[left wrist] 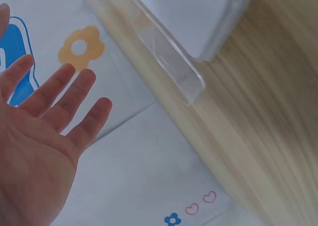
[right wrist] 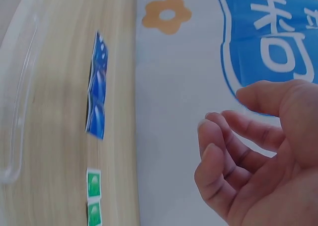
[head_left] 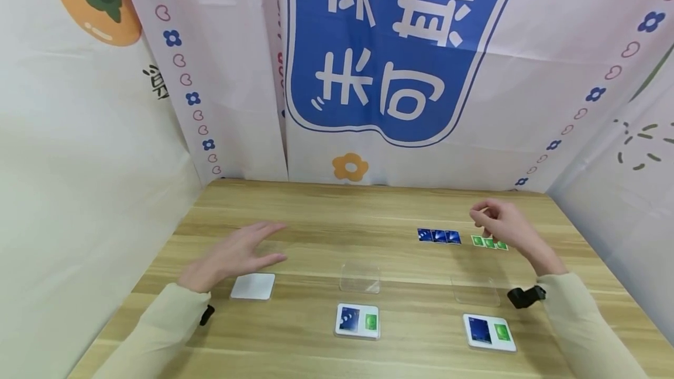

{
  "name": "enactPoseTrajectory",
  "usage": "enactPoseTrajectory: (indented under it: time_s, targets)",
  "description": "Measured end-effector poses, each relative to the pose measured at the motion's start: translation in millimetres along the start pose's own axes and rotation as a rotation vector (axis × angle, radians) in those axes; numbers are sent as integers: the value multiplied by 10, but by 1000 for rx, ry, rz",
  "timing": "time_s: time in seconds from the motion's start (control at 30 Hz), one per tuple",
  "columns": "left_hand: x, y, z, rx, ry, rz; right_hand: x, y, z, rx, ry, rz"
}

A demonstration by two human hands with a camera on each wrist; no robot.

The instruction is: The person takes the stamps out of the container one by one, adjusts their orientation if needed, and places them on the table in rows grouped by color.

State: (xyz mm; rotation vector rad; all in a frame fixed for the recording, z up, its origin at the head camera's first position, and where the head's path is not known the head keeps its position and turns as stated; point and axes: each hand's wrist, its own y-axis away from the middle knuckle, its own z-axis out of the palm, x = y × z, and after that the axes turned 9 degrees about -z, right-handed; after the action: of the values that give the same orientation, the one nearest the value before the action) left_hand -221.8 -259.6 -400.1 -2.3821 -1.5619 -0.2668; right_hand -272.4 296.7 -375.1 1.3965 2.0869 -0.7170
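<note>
My left hand (head_left: 231,252) hovers over the left side of the table with its fingers spread and nothing in them. A plain white card-shaped piece (head_left: 253,286) lies just below it. In the right part of the head view my right hand (head_left: 502,224) hangs over a strip of small green stickers (head_left: 491,244). Its fingers are loosely bent, and the right wrist view shows a gap between thumb and fingertips with nothing held. Left of that hand lies a strip of blue picture stickers (head_left: 439,236).
Two white pieces, one in the middle (head_left: 357,330) and one at right (head_left: 497,341), each bear a blue and a green sticker. Behind them lie clear plastic pieces (head_left: 360,279), (head_left: 475,292). Printed cloth (head_left: 237,104) hangs round the wooden table (head_left: 295,338).
</note>
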Motion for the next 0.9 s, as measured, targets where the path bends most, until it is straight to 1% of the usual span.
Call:
enactPoseTrajectory:
  time_s: [0.13, 0.27, 0.47, 0.6, 0.73, 0.9]
  targets:
    - [38, -34, 47, -19, 22, 2, -78, 10, 62, -7, -24, -15]
    - [87, -67, 100, -36, 25, 10, -142, 6, 134, -14, -50, -36]
    - [164, -98, 177, -31, 21, 46, -220, 7, 247, -38, -60, -58]
    - [209, -107, 219, -36, 15, 42, -274, -2, 323, -61, -63, -61]
    - [254, -117, 230, -42, 10, 42, -332, -14, 396, -66, -70, -66]
    - [333, -138, 222, -57, 13, 63, -391, -12, 489, -75, -83, -85]
